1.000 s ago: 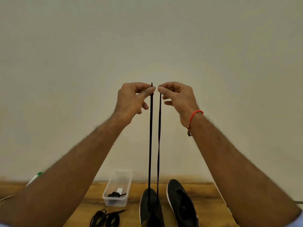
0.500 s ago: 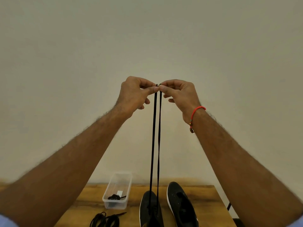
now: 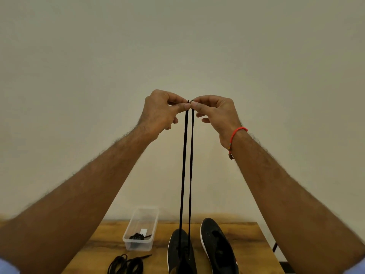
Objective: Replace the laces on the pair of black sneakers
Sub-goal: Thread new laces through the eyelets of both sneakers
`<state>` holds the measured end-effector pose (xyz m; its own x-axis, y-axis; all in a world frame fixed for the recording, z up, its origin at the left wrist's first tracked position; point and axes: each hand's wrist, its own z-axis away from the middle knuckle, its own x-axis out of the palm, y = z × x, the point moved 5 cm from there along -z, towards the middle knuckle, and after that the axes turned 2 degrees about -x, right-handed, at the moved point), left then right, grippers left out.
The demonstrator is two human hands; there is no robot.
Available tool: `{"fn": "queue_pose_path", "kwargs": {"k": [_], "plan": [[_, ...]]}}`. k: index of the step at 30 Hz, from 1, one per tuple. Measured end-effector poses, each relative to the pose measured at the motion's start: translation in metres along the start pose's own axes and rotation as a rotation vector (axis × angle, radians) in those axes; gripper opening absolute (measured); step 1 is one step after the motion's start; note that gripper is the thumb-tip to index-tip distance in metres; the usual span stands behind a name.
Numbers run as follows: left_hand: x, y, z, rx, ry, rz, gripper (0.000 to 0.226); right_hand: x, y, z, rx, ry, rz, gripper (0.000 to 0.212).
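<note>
High above wooden worktop [image 3: 243, 234], L hand [image 3: 160, 113] & R hand [image 3: 217, 113] each pinch one thin black lace [image 3: 186, 165] end, strands running down to left black sneaker [image 3: 180, 252].

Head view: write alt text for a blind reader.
Left hand and right hand each pinch one end of a black lace, raised taut from the left sneaker on a wooden table.

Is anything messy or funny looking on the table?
A little. A loose bundle of black laces lies on the wooden table, outside the clear plastic box, which holds another small bundle. The right sneaker shows no lace. Nothing looks spilled or broken.
</note>
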<state>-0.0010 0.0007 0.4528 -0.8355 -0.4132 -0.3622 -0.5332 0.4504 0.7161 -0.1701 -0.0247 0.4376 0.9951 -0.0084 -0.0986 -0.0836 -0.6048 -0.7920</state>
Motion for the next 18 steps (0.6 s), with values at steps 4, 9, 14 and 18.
{"fn": "queue_pose_path", "kwargs": {"k": [4,9,14,18], "plan": [[0.002,0.002,0.006,0.028,-0.043,-0.032,0.014,0.0,0.006,0.001,0.021,-0.025,-0.002,0.01],[0.0,-0.038,0.016,-0.071,-0.108,-0.122,0.005,-0.009,0.04,0.017,0.137,-0.014,-0.076,0.007],[-0.002,-0.092,0.034,0.024,-0.065,-0.456,0.009,-0.014,0.094,0.039,0.215,-0.021,-0.001,0.011],[0.029,-0.147,0.07,-0.009,-0.178,-0.535,0.011,0.002,0.15,0.07,0.315,-0.101,0.044,0.008]]}}
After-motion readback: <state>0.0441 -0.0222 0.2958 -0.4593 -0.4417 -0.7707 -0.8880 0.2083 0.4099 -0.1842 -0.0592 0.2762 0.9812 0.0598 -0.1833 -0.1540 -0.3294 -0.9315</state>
